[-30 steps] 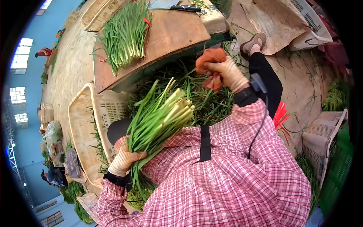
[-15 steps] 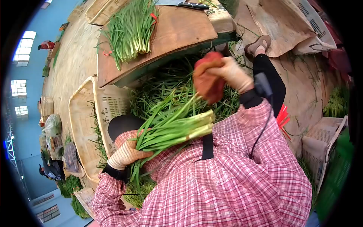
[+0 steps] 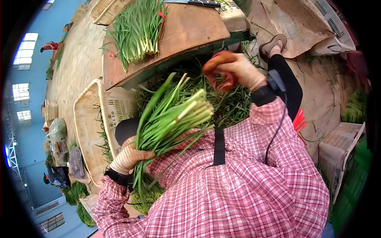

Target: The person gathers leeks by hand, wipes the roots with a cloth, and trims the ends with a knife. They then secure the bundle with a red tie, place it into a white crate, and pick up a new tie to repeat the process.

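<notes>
My left hand [image 3: 129, 158], in a cream ribbed glove, is closed round the leafy end of a bunch of garlic chives [image 3: 170, 123]. Their pale cut ends fan out to the right over my lap, and a few stalks stick up above the rest. To the upper right, my right hand [image 3: 234, 71] is held apart from the bunch. Its glove is cream at the back and reddish on the fingers, which are curled with a gap between them; motion blurs them, and nothing is visible in the gap. Loose green leaves [image 3: 234, 107] lie heaped beneath it.
A wooden board [image 3: 190, 27] ahead carries a larger pile of chives [image 3: 137, 31] with red ties and a black-handled knife [image 3: 203, 4]. A cream plastic crate [image 3: 88, 131] stands at my left. Red strips [image 3: 299, 123] hang by my right leg, near another crate [image 3: 337, 142].
The bunch in my left hand has tilted, its cut ends swinging up and left. My right hand has curled its fingers and drawn slightly away from the stalks.
</notes>
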The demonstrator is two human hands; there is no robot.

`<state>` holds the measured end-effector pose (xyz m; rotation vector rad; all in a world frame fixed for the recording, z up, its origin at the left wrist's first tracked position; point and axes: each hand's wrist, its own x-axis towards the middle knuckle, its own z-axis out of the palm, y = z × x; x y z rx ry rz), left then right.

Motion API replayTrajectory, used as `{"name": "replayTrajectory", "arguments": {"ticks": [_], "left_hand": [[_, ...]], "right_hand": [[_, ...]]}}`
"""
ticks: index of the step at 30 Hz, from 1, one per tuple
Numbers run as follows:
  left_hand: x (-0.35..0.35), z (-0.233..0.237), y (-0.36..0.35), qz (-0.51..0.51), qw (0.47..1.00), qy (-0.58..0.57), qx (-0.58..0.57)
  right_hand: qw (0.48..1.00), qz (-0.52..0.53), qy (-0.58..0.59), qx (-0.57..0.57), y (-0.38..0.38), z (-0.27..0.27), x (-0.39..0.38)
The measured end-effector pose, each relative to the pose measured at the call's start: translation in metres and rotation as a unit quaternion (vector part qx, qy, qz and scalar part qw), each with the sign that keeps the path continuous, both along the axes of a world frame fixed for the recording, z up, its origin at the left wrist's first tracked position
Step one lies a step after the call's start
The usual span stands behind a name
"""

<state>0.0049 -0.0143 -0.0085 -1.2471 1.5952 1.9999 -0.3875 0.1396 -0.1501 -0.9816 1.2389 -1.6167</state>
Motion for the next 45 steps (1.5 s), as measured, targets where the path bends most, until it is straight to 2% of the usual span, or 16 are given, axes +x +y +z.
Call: {"name": "replayTrajectory", "arguments": {"ticks": [1,5,7,10,12,15,17,18,23,24,29,31,35,38,39,45], "left_hand": [[0.002,-0.003,0.005,0.025,1.0,0.016,-0.006],[-0.003,-0.016,0.014,0.105,0.993,0.017,0.042],[-0.007,-0.02,0.017,0.078,0.996,0.028,0.018],[-0.007,-0.032,0.022,0.062,0.997,0.047,-0.006],[-0.008,-0.033,0.026,0.066,0.997,0.044,-0.018],[-0.007,-0.034,0.028,0.073,0.997,0.023,-0.02],[-0.005,-0.034,0.024,0.067,0.998,0.002,-0.016],[-0.005,-0.033,0.026,0.078,0.997,0.014,-0.015],[-0.004,-0.025,0.032,0.11,0.993,0.038,-0.022],[-0.01,-0.024,0.034,0.118,0.992,0.044,-0.026],[-0.018,-0.027,0.035,0.089,0.993,0.038,-0.073],[-0.016,-0.021,0.03,0.079,0.994,0.023,-0.067],[-0.011,-0.021,0.02,0.086,0.995,0.02,-0.036],[-0.012,-0.021,0.021,0.087,0.996,0.025,-0.028],[-0.014,-0.02,0.022,0.084,0.996,0.026,-0.028],[-0.022,-0.019,0.024,0.055,0.993,0.023,-0.103]], "right_hand": [[0.98,0.012,-0.176,0.089,0.015,0.008,-0.006],[0.979,0.038,-0.2,-0.027,0.033,0.04,0.027],[0.975,0.07,-0.199,0.065,0.026,0.043,0.049],[0.998,0.051,0.016,-0.018,-0.013,0.014,0.075],[1.0,0.017,-0.001,-0.015,-0.021,0.022,0.09],[0.915,-0.075,0.378,-0.123,-0.03,-0.016,0.08],[0.985,-0.127,-0.109,0.052,-0.024,-0.009,0.085],[0.974,-0.16,-0.151,0.049,-0.021,-0.02,0.075],[0.785,-0.032,-0.619,-0.008,0.004,0.002,0.04],[0.896,0.0,-0.441,0.054,0.005,0.022,0.053],[0.985,0.122,-0.11,-0.055,-0.016,0.0,0.057],[0.979,0.166,0.07,0.096,-0.01,0.037,0.044],[0.964,0.147,-0.216,-0.039,-0.013,0.015,0.043],[0.983,0.039,-0.181,-0.001,-0.011,0.008,0.037],[0.995,0.099,0.003,-0.005,-0.013,0.005,0.027],[0.986,0.159,-0.002,0.042,-0.01,0.025,0.027]]}}
